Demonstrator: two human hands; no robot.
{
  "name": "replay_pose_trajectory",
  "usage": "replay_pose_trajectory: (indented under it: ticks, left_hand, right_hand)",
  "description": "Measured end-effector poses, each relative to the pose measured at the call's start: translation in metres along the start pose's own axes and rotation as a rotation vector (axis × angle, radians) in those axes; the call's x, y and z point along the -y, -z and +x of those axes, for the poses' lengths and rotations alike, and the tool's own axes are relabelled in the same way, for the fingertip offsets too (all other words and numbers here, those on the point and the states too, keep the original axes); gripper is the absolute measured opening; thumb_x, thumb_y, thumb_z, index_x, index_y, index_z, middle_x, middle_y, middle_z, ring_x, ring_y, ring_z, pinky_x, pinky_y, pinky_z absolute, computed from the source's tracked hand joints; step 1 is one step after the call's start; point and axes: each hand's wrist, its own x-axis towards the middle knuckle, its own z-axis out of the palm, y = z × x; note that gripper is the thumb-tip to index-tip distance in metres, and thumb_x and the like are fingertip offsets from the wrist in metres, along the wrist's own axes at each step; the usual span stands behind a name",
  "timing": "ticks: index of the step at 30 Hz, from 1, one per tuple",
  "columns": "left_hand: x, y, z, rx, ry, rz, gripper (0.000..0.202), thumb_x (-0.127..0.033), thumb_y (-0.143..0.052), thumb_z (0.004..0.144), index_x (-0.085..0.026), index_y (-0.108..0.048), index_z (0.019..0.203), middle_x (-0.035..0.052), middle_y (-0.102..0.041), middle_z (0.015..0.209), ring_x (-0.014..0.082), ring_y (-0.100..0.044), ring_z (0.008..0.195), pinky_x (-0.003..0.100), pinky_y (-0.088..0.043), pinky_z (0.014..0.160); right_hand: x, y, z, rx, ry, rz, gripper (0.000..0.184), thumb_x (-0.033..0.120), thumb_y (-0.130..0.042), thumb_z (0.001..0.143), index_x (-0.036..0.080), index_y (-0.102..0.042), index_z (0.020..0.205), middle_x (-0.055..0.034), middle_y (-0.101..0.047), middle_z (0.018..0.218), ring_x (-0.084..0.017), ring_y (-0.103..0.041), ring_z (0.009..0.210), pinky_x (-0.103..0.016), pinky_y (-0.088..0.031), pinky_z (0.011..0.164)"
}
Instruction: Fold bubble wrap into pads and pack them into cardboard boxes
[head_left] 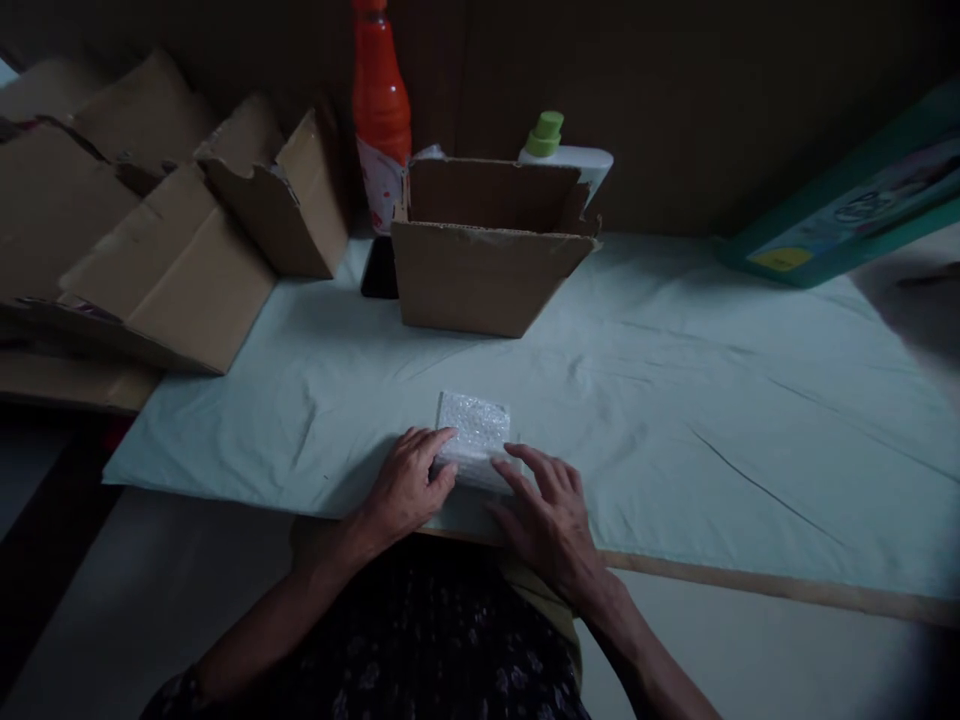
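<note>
A small packet wrapped in bubble wrap lies on the pale green cloth near its front edge. My left hand rests at the packet's left side, fingers curled onto its near left corner. My right hand lies flat with fingers stretched out, its fingertips pressing on the packet's near right edge. Neither hand lifts it.
An open cardboard box stands behind the packet. Several flattened and open cartons crowd the left. An orange bottle and a white bottle with a green cap stand by the wall. A teal box leans at the right.
</note>
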Motion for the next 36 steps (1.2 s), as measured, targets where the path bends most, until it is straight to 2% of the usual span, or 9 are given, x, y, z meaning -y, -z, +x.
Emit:
replay_pose_trajectory:
  ticks: [5,9,12,15,19,22,25,30,36]
  left_hand:
    - [0.001,0.004,-0.006,-0.136,0.139,-0.112,0.042,-0.027,-0.059,0.088,-0.019,-0.057,0.129,0.0110,-0.063,0.119,0.0226,-0.061,0.107,0.040,-0.052,0.096]
    - [-0.004,0.007,-0.028,-0.231,0.436,-0.556,0.054,-0.035,-0.060,0.088,-0.019,-0.048,0.138,0.0132,-0.060,0.125,0.0219,-0.063,0.108,0.038,-0.055,0.091]
    - [-0.015,0.006,-0.033,-0.177,0.572,-1.008,0.053,-0.032,-0.059,0.085,-0.018,-0.050,0.135,0.0144,-0.061,0.131,0.0250,-0.062,0.118,0.042,-0.052,0.100]
    - [-0.024,0.003,-0.027,-0.057,0.564,-1.191,0.041,-0.031,-0.063,0.080,-0.016,-0.062,0.118,0.0124,-0.068,0.122,0.0265,-0.063,0.118,0.044,-0.049,0.104]
    - [-0.027,0.002,-0.022,-0.087,0.541,-1.135,0.034,-0.034,-0.071,0.078,-0.015,-0.067,0.105,0.0082,-0.073,0.101,0.0229,-0.066,0.101,0.037,-0.051,0.096]
    - [-0.031,0.009,-0.023,-0.013,0.445,-1.044,0.041,-0.037,-0.069,0.083,-0.016,-0.065,0.117,0.0076,-0.072,0.107,0.0210,-0.065,0.096,0.031,-0.052,0.086]
    - [-0.037,0.013,-0.023,0.086,0.362,-1.015,0.042,-0.040,-0.065,0.087,-0.017,-0.063,0.122,0.0086,-0.071,0.113,0.0220,-0.065,0.098,0.031,-0.052,0.087]
    - [-0.035,0.009,-0.020,0.207,0.295,-1.032,0.051,-0.039,-0.067,0.083,-0.020,-0.056,0.129,0.0098,-0.065,0.125,0.0264,-0.061,0.114,0.037,-0.049,0.099]
    - [-0.023,0.008,-0.011,0.309,0.340,-0.642,0.037,-0.025,-0.056,0.085,-0.016,-0.062,0.120,0.0053,-0.069,0.105,0.0198,-0.062,0.093,0.030,-0.049,0.086]
  right_hand:
    - [-0.004,-0.011,0.017,0.040,-0.020,0.023,0.029,0.021,-0.060,0.093,0.024,-0.067,0.121,-0.0088,-0.074,0.114,-0.027,-0.061,0.112,-0.045,-0.045,0.092]
    - [-0.006,-0.011,0.026,0.010,-0.184,0.180,0.025,0.029,-0.057,0.096,0.024,-0.070,0.117,-0.0088,-0.076,0.100,-0.025,-0.067,0.094,-0.043,-0.051,0.083]
    - [0.004,-0.010,0.027,0.031,-0.322,0.365,0.027,0.038,-0.056,0.097,0.025,-0.072,0.114,-0.0082,-0.076,0.099,-0.025,-0.069,0.090,-0.040,-0.055,0.080]
    - [0.020,-0.009,0.024,0.092,-0.428,0.572,0.028,0.041,-0.055,0.097,0.024,-0.071,0.113,-0.0067,-0.076,0.100,-0.023,-0.070,0.090,-0.036,-0.057,0.078]
    - [0.023,-0.002,0.019,-0.001,-0.380,0.584,0.026,0.042,-0.061,0.094,0.024,-0.071,0.111,-0.0104,-0.069,0.122,-0.027,-0.065,0.114,-0.042,-0.055,0.094]
    - [0.014,0.010,0.021,-0.009,-0.307,0.599,0.053,0.050,-0.067,0.089,0.026,-0.058,0.136,-0.0134,-0.056,0.144,-0.029,-0.058,0.125,-0.045,-0.053,0.097]
    - [0.010,0.018,0.030,0.100,-0.270,0.714,0.067,0.057,-0.068,0.086,0.025,-0.051,0.142,-0.0121,-0.065,0.130,-0.024,-0.067,0.104,-0.036,-0.057,0.086]
    - [0.013,0.013,0.042,0.112,-0.362,0.752,0.023,0.044,-0.063,0.092,0.021,-0.066,0.094,-0.0011,-0.068,0.080,-0.016,-0.063,0.075,-0.026,-0.054,0.072]
    - [-0.007,0.020,0.044,0.239,-0.368,0.750,0.058,0.059,-0.069,0.082,0.020,-0.061,0.125,-0.0072,-0.069,0.107,-0.019,-0.064,0.083,-0.029,-0.054,0.075]
